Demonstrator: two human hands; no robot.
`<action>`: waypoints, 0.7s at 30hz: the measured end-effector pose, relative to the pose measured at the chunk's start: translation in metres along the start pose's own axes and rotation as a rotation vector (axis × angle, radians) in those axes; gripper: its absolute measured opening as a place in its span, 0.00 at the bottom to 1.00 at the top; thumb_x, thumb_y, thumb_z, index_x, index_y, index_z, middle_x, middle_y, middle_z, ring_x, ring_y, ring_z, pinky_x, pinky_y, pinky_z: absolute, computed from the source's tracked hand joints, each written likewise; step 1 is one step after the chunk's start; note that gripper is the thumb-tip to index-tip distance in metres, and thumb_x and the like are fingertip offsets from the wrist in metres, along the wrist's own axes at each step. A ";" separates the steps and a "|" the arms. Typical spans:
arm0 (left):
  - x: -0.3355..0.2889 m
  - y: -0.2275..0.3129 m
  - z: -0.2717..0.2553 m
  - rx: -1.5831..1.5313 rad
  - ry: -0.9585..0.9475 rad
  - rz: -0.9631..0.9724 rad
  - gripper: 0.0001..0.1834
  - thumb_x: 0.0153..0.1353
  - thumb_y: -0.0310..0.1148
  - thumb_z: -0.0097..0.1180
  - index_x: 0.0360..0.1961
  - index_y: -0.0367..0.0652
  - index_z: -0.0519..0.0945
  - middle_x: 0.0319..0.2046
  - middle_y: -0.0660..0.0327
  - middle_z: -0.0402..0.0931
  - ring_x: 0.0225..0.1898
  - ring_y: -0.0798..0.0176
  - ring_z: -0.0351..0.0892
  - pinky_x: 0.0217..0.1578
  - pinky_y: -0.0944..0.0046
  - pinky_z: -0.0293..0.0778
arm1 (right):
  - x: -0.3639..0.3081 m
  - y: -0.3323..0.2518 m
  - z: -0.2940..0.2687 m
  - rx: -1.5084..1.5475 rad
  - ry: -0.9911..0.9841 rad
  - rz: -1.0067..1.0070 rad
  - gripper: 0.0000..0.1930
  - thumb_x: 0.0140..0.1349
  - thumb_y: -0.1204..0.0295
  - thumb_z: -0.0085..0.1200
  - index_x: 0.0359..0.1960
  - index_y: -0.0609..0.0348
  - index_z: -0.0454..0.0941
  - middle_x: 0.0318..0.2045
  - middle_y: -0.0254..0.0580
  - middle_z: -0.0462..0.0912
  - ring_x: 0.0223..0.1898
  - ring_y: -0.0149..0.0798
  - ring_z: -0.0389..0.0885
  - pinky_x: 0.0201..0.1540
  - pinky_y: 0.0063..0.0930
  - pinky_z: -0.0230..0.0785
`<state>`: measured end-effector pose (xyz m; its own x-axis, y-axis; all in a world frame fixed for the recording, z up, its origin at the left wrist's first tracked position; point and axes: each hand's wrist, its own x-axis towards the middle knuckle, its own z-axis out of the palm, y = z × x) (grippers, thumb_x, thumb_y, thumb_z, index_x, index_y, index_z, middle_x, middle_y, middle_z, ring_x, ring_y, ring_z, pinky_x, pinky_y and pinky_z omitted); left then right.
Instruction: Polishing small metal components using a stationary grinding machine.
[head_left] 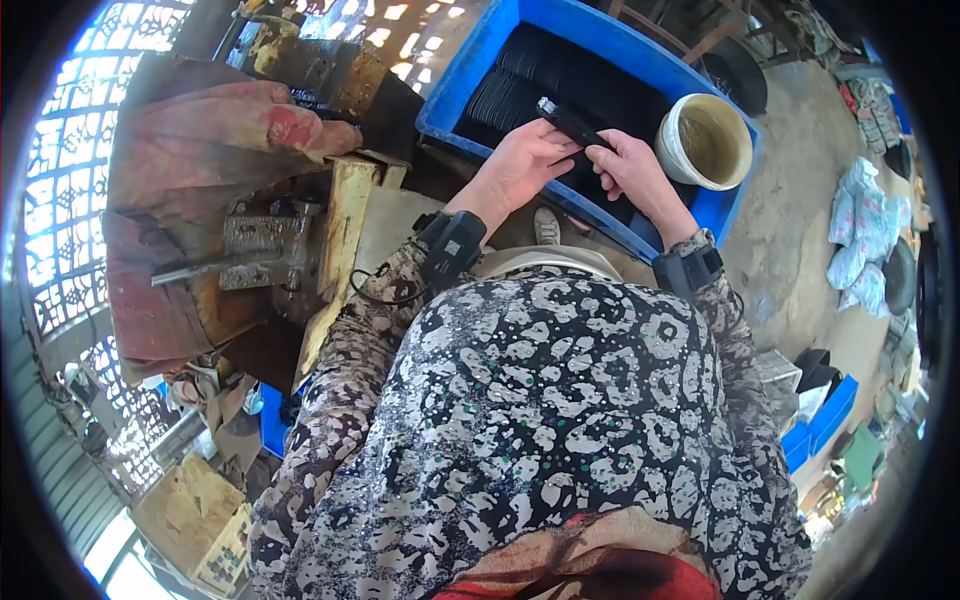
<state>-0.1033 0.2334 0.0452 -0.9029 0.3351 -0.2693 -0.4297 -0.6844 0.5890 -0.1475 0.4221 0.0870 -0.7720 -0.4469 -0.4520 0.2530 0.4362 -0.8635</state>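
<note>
Over the blue crate [440,100], a short black rod-like piece with a silvery end [572,122] lies slantwise between my hands; its exact kind is unclear. My right hand [637,178] grips its lower right end between thumb and fingers. Just left of it, my left hand [525,165] is open, its fingers stretched out beneath the rod and close to it; whether they touch it I cannot tell. Many thin black flat pieces [530,65] stand packed in rows inside the crate, partly hidden by my hands.
A whitish bucket [700,140] sits at the crate's right side. To the left stands a rusty machine with a metal bar [215,268] and a reddish cloth [210,150] draped over it. Pale sacks [865,235] lie on the floor at right, near a small blue bin [820,425].
</note>
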 end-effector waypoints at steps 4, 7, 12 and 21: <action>-0.001 0.002 0.004 0.053 -0.033 -0.033 0.23 0.61 0.24 0.48 0.60 0.38 0.68 0.57 0.56 0.72 0.59 0.60 0.70 0.58 0.57 0.65 | -0.005 0.010 0.002 0.066 0.058 -0.004 0.09 0.67 0.68 0.50 0.43 0.60 0.74 0.23 0.26 0.71 0.20 0.19 0.69 0.20 0.15 0.66; -0.013 0.017 0.011 0.202 0.081 -0.029 0.24 0.63 0.26 0.49 0.61 0.38 0.66 0.58 0.53 0.71 0.58 0.58 0.72 0.56 0.58 0.68 | -0.008 0.014 -0.008 0.072 0.183 -0.038 0.09 0.65 0.68 0.51 0.39 0.62 0.74 0.24 0.30 0.70 0.17 0.22 0.68 0.19 0.17 0.67; -0.046 0.064 -0.009 0.443 0.298 0.357 0.16 0.63 0.26 0.53 0.53 0.37 0.75 0.46 0.52 0.80 0.46 0.61 0.80 0.46 0.65 0.75 | 0.003 0.053 -0.105 -0.394 0.629 0.028 0.14 0.64 0.64 0.49 0.38 0.64 0.74 0.20 0.40 0.73 0.16 0.34 0.74 0.18 0.27 0.70; -0.128 0.100 -0.114 1.152 0.986 1.081 0.13 0.65 0.23 0.51 0.50 0.33 0.76 0.43 0.55 0.80 0.45 0.62 0.80 0.48 0.66 0.74 | 0.030 0.114 -0.179 -1.103 0.596 0.370 0.15 0.61 0.67 0.45 0.41 0.60 0.82 0.42 0.53 0.83 0.47 0.54 0.81 0.48 0.45 0.73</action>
<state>-0.0317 0.0483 0.0516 -0.6060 -0.6294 0.4865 0.1029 0.5444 0.8325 -0.2466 0.5983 0.0149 -0.9701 0.1248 -0.2084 0.1157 0.9918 0.0550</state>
